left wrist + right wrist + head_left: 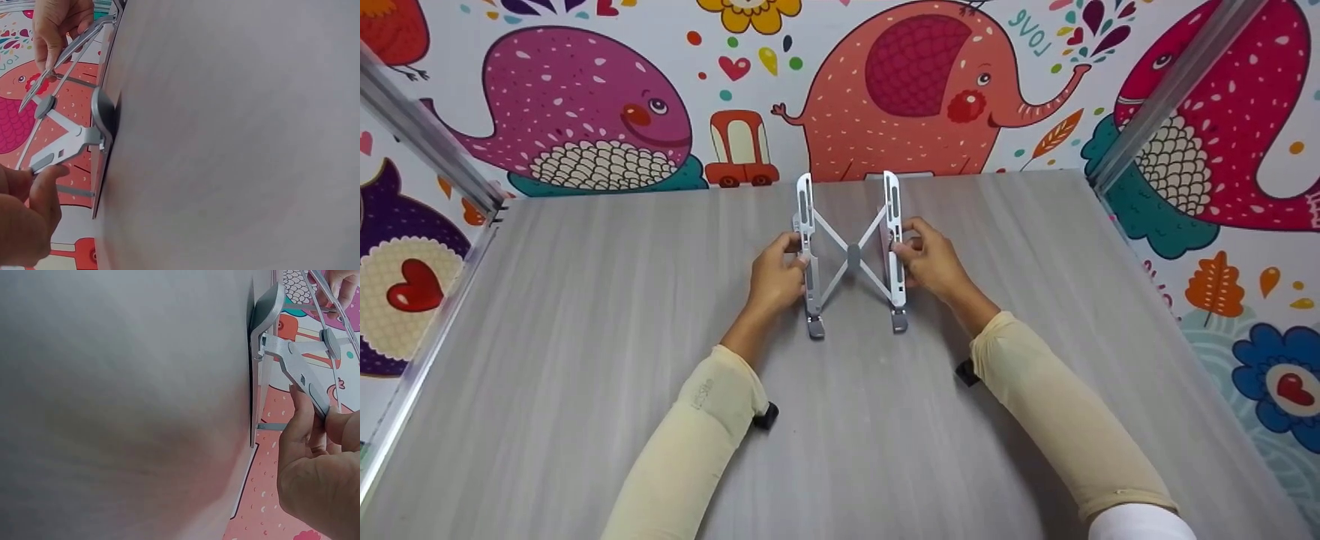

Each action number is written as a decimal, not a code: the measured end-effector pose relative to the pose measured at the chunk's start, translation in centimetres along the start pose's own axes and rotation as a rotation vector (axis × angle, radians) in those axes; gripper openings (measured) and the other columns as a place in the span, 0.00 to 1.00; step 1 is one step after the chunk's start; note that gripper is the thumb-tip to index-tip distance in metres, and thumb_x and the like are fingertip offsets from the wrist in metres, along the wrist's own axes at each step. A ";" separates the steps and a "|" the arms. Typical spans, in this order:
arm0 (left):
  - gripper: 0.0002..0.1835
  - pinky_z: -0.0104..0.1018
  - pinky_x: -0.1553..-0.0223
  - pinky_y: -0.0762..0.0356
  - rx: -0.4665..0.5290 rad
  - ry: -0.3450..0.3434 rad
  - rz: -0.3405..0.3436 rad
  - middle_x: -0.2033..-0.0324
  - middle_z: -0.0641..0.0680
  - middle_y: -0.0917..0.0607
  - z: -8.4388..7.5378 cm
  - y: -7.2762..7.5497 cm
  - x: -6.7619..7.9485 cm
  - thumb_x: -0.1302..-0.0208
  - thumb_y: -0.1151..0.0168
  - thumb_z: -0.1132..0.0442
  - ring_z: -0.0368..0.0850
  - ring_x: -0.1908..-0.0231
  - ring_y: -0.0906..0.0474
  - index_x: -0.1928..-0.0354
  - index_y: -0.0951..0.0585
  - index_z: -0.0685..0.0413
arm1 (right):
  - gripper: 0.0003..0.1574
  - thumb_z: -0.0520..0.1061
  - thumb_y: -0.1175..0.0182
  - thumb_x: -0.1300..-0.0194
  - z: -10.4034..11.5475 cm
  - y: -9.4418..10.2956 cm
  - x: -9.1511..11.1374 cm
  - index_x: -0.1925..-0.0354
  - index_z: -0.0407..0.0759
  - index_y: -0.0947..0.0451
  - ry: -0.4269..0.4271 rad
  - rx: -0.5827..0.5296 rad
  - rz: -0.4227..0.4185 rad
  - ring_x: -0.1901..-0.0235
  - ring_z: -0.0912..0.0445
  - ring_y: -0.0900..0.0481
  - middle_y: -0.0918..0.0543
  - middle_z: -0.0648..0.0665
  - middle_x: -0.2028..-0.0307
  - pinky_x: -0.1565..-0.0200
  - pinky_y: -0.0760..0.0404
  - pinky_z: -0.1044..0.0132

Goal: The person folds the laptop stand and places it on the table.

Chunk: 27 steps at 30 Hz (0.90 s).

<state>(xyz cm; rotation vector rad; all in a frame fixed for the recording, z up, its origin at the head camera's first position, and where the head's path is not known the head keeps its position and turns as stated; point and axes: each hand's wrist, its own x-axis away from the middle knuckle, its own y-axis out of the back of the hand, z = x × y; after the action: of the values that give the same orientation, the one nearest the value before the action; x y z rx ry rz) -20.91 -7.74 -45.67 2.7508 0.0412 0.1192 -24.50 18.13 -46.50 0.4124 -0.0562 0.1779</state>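
Observation:
A silver folding laptop stand (853, 256) stands opened out on the table, its two slotted side rails joined by crossed struts and a grey centre hub. My left hand (777, 277) grips the left rail between thumb and fingers. On the other side, my right hand (936, 259) pinches the right rail about halfway along it. Both wrist views show the upper arms tilted up from the base bars that lie along the table. Grey hooked feet (103, 115) sit at the near ends of the rails. In the right wrist view, thumb and fingers hold the rail (304, 377) from both sides.
The wood-grain table (607, 300) spreads around the stand. Printed cartoon panels (915, 82) rise behind and at both sides, with metal posts (1177, 90) at the back corners. Small black devices (766, 416) sit at the sleeved wrists.

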 end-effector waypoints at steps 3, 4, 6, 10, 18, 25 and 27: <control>0.16 0.38 0.63 0.19 -0.008 -0.001 -0.012 0.42 0.55 0.20 -0.1 -0.1 0.0 0.25 0.46 0.67 0.49 0.58 0.21 0.38 0.22 0.51 | 0.15 0.41 0.43 0.24 0.0 -0.1 0.0 0.42 0.51 0.28 -0.015 -0.002 0.009 0.64 0.48 0.17 0.20 0.39 0.62 0.66 0.11 0.53; 0.16 0.38 0.63 0.19 -0.010 -0.002 -0.014 0.42 0.55 0.20 -0.1 -0.2 0.1 0.25 0.46 0.67 0.49 0.58 0.20 0.38 0.22 0.51 | 0.16 0.41 0.43 0.24 0.0 -0.1 0.0 0.42 0.51 0.28 -0.023 -0.003 0.012 0.64 0.48 0.17 0.20 0.39 0.61 0.66 0.11 0.54; 0.16 0.38 0.63 0.18 -0.012 0.001 -0.017 0.41 0.55 0.20 -0.2 -0.2 0.1 0.25 0.46 0.66 0.49 0.58 0.20 0.38 0.22 0.51 | 0.16 0.41 0.43 0.24 0.1 -0.2 0.0 0.42 0.51 0.29 -0.034 -0.009 0.014 0.63 0.47 0.17 0.21 0.39 0.61 0.66 0.11 0.55; 0.16 0.40 0.61 0.18 -0.012 0.003 -0.020 0.41 0.55 0.20 -0.2 -0.4 0.1 0.25 0.46 0.67 0.49 0.56 0.20 0.38 0.23 0.51 | 0.16 0.41 0.43 0.24 0.2 -0.3 -0.1 0.41 0.52 0.29 -0.038 -0.011 0.023 0.64 0.48 0.17 0.21 0.40 0.61 0.66 0.12 0.56; 0.17 0.48 0.41 0.26 -0.045 -0.060 -0.039 0.43 0.58 0.18 -0.5 -0.9 -0.1 0.26 0.46 0.69 0.52 0.45 0.23 0.39 0.22 0.54 | 0.16 0.41 0.42 0.25 0.6 -0.9 -0.2 0.42 0.52 0.28 -0.005 -0.006 0.017 0.67 0.49 0.17 0.20 0.40 0.64 0.68 0.12 0.56; 0.16 0.48 0.41 0.26 -0.053 -0.079 -0.042 0.45 0.57 0.17 -0.6 -1.5 -0.4 0.27 0.45 0.70 0.52 0.47 0.22 0.41 0.21 0.54 | 0.16 0.41 0.42 0.25 0.8 -1.7 -0.5 0.42 0.48 0.28 -0.017 -0.030 0.024 0.67 0.49 0.18 0.19 0.41 0.64 0.68 0.12 0.55; 0.16 0.48 0.41 0.25 -0.057 -0.083 -0.045 0.46 0.57 0.17 -0.7 -1.7 -0.4 0.28 0.45 0.70 0.52 0.48 0.22 0.42 0.21 0.54 | 0.16 0.41 0.42 0.24 0.9 -1.9 -0.6 0.41 0.48 0.28 -0.017 -0.027 0.028 0.67 0.49 0.17 0.19 0.41 0.64 0.68 0.12 0.55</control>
<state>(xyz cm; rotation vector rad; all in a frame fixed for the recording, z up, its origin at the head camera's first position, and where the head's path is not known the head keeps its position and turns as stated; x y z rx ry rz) -21.42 -5.94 -45.70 2.6930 0.0758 -0.0065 -24.78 16.02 -46.51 0.3864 -0.0808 0.2011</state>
